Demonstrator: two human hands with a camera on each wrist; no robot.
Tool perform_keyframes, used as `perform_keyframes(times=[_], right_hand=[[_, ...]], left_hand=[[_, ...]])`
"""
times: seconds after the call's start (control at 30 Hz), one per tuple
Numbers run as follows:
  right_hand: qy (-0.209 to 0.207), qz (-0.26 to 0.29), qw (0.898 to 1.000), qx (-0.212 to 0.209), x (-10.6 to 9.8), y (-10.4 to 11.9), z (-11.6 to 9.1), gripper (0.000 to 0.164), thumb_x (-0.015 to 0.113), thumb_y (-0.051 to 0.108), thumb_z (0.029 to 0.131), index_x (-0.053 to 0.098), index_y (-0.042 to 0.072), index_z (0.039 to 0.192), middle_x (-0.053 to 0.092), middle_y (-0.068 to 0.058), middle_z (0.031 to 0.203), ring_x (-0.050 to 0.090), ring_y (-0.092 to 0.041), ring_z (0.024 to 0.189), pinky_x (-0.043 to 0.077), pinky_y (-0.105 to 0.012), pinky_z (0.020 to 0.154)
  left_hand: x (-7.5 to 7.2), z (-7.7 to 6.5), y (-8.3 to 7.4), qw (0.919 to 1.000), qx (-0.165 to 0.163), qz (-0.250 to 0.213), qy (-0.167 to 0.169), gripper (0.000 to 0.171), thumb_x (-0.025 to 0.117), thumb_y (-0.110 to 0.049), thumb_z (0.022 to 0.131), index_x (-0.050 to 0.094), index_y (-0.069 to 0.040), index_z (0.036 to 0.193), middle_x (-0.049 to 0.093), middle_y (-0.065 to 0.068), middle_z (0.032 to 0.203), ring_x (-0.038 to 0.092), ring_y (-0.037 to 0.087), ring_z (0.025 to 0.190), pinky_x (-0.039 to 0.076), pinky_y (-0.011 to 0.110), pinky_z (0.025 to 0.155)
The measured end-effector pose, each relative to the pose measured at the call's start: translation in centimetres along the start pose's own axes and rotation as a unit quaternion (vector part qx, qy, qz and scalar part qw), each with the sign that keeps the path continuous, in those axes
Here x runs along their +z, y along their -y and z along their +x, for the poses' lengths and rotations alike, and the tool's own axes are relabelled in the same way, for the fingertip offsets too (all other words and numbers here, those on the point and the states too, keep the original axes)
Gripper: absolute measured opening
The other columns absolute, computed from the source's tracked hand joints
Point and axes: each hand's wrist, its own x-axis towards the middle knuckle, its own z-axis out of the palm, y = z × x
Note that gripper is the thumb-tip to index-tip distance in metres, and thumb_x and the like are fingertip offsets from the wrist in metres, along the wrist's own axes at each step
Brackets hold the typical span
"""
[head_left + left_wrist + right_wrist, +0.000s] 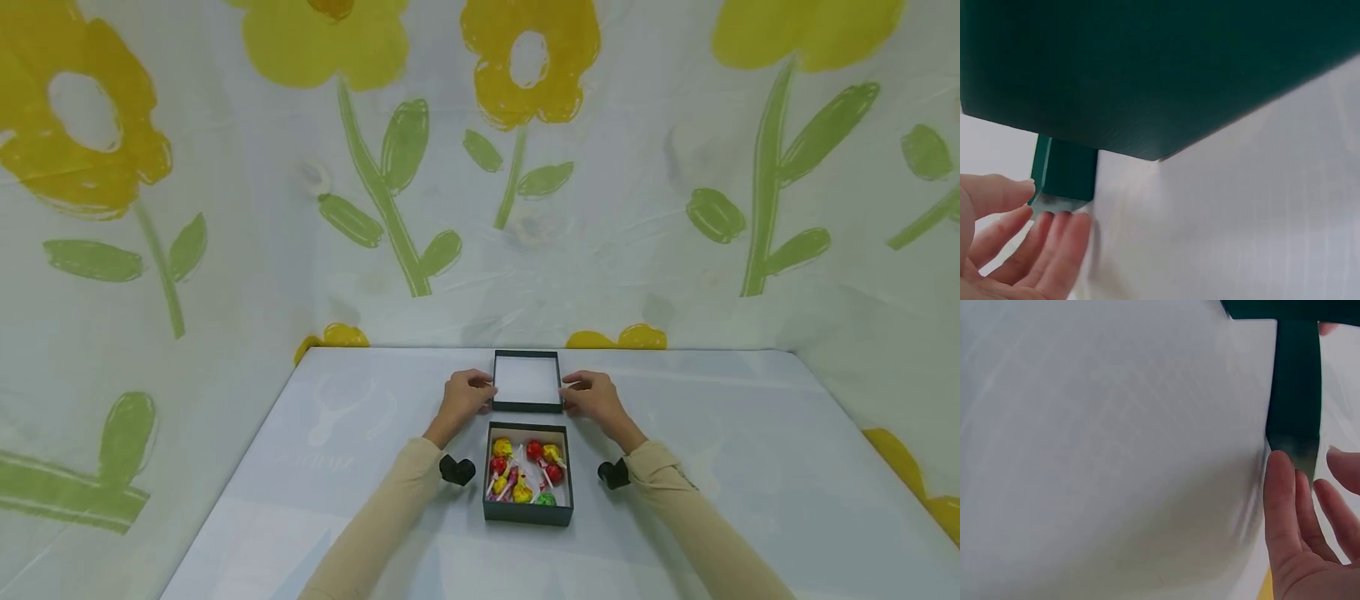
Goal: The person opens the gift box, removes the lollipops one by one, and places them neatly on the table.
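A shallow dark green box lid point(527, 407) lies with its white inside facing up, near the back of the table. My left hand point(467, 397) holds its left edge, thumb at the rim and fingers along the outer wall. At the right edge, my right hand point(595, 398) grips the lid in the same way. Nearer to me, between the forearms, stands the open dark green box point(528, 512). Wrapped lollipops point(522, 490) in yellow, red and green fill it, their white sticks pointing various ways. In the left wrist view the box wall point(1160, 69) looms above the fingers.
Both things stand on a white table point(337, 500) whose back edge runs just behind the lid. A white cloth point(600, 275) printed with yellow flowers hangs behind it and along the sides. Small black devices point(457, 471) sit at both wrists, beside the box.
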Motion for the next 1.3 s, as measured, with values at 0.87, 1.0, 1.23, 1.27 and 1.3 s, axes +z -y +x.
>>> perform_keyframes(times=[0.87,1.0,1.23,1.27,1.3], right_hand=[[0.040,-0.029,0.992,-0.114,-3.5,3.4,-4.0,0.029,0.065,0.015,0.091,0.060,-0.003,0.113,0.065,-0.017,0.104,0.062,-0.035,0.090,0.058,-0.032,0.070],[0.058,-0.025,0.990,-0.124,-3.7,3.9,-4.8,0.030,0.067,0.016,0.089,0.061,-0.003,0.112,0.065,-0.015,0.102,0.062,-0.038,0.092,0.058,-0.030,0.069],[0.097,-0.022,0.985,-0.138,-3.4,4.4,-6.2,0.029,0.069,0.017,0.087,0.063,-0.003,0.109,0.066,-0.012,0.100,0.062,-0.039,0.091,0.058,-0.032,0.069],[0.101,-0.022,0.985,-0.138,-3.4,4.3,-6.4,0.030,0.069,0.016,0.087,0.063,-0.003,0.109,0.066,-0.012,0.100,0.062,-0.039,0.091,0.058,-0.032,0.069],[0.104,-0.023,0.985,-0.137,-3.3,4.3,-6.5,0.030,0.069,0.016,0.087,0.063,-0.003,0.109,0.065,-0.011,0.099,0.062,-0.039,0.091,0.058,-0.031,0.069]], left_hand=[[-3.9,-5.4,-0.7,0.9843,0.085,-0.042,0.149,0.044,0.065,-0.019,0.090,0.054,-0.002,0.128,0.057,0.014,0.124,0.057,0.026,0.109,0.053,0.038,0.087],[-4.2,-6.6,-0.4,0.9769,0.102,-0.042,0.183,0.049,0.067,-0.019,0.089,0.049,-0.010,0.134,0.048,0.015,0.137,0.048,0.028,0.122,0.047,0.044,0.096],[-4.2,-8.6,0.2,0.9578,0.121,-0.045,0.257,0.073,0.071,-0.017,0.085,0.032,-0.015,0.147,0.029,0.015,0.151,0.033,0.031,0.135,0.038,0.046,0.105],[-4.2,-8.8,0.3,0.9544,0.125,-0.040,0.268,0.076,0.072,-0.018,0.085,0.029,-0.016,0.148,0.026,0.015,0.152,0.031,0.032,0.136,0.037,0.046,0.106],[-4.1,-9.0,0.4,0.9514,0.128,-0.034,0.278,0.080,0.073,-0.020,0.084,0.026,-0.016,0.149,0.024,0.014,0.153,0.030,0.031,0.137,0.037,0.046,0.106]])
